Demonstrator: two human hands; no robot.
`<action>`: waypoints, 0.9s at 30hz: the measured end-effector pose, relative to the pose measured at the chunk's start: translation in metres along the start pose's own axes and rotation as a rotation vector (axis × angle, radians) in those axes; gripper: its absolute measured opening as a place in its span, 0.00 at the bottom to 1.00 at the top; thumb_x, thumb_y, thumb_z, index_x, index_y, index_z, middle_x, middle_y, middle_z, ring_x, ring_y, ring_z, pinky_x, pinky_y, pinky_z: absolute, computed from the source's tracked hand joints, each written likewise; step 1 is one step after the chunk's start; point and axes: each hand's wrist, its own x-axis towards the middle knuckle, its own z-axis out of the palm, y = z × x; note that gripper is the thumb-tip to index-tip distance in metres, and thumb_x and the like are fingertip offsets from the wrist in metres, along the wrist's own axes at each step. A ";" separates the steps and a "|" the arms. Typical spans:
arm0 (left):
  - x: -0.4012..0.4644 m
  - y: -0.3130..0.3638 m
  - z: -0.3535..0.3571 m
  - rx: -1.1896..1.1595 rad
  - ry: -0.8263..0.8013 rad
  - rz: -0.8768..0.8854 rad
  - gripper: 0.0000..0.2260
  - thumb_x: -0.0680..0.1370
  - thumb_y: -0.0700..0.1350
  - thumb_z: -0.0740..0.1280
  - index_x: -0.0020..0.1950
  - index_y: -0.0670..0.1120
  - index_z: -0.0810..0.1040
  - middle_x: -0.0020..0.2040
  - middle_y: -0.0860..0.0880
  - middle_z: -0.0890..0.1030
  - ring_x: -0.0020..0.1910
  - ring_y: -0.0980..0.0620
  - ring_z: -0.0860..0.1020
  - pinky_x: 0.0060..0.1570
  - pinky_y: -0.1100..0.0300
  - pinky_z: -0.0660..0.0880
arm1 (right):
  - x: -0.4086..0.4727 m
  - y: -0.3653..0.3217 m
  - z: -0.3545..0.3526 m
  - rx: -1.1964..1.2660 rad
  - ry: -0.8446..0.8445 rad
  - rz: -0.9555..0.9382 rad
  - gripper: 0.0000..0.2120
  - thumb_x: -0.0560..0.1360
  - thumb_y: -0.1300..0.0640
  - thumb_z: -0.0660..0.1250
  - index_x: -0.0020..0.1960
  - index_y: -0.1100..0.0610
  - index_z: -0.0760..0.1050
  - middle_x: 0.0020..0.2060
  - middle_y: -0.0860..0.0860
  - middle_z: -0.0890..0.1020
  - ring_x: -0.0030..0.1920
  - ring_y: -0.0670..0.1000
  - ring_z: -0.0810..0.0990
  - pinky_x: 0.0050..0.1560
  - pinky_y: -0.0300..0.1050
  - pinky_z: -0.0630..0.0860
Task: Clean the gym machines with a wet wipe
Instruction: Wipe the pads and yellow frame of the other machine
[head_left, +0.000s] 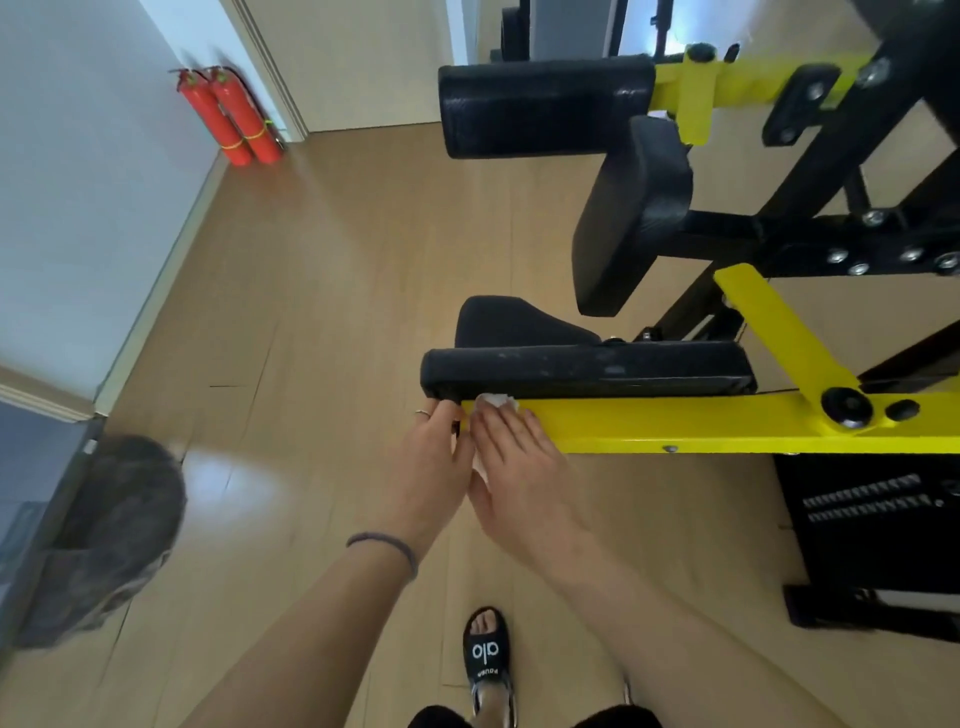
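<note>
Wipe (496, 400) under right hand (519, 467), yellow bar (675, 423)

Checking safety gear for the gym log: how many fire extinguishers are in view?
2: both stand side by side on the floor against the white wall, left extinguisher and right extinguisher. Others may sit out of frame.

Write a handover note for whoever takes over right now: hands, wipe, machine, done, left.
Right hand: flat on the white wet wipe, pressing it onto the left end of the yellow frame bar.
Left hand: fingers curled round that bar's end, just under the black pad.
Done: cannot tell how much of the bar has been wiped.
Left: probably the bar towards the black knob, the black pad, which shows pale scuff marks, and the upper roller pad.
</note>
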 end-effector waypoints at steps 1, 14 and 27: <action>0.002 0.000 0.000 -0.013 0.002 -0.013 0.04 0.82 0.45 0.64 0.50 0.46 0.76 0.52 0.51 0.78 0.46 0.53 0.75 0.39 0.65 0.69 | -0.006 0.008 -0.003 -0.020 -0.022 0.007 0.30 0.82 0.46 0.48 0.78 0.61 0.64 0.77 0.57 0.66 0.79 0.56 0.61 0.79 0.57 0.58; 0.016 -0.013 -0.014 -0.241 -0.148 -0.231 0.13 0.80 0.37 0.61 0.55 0.49 0.82 0.48 0.52 0.80 0.44 0.53 0.77 0.39 0.62 0.70 | -0.011 -0.003 -0.004 -0.026 -0.067 0.102 0.35 0.80 0.49 0.56 0.82 0.62 0.51 0.81 0.58 0.54 0.82 0.57 0.50 0.81 0.56 0.50; -0.004 0.033 0.007 0.173 -0.060 -0.037 0.15 0.79 0.47 0.63 0.65 0.48 0.67 0.57 0.45 0.72 0.50 0.45 0.74 0.46 0.53 0.74 | -0.038 0.071 -0.021 -0.193 -0.126 0.125 0.35 0.80 0.42 0.57 0.80 0.61 0.59 0.80 0.58 0.60 0.81 0.57 0.55 0.80 0.56 0.51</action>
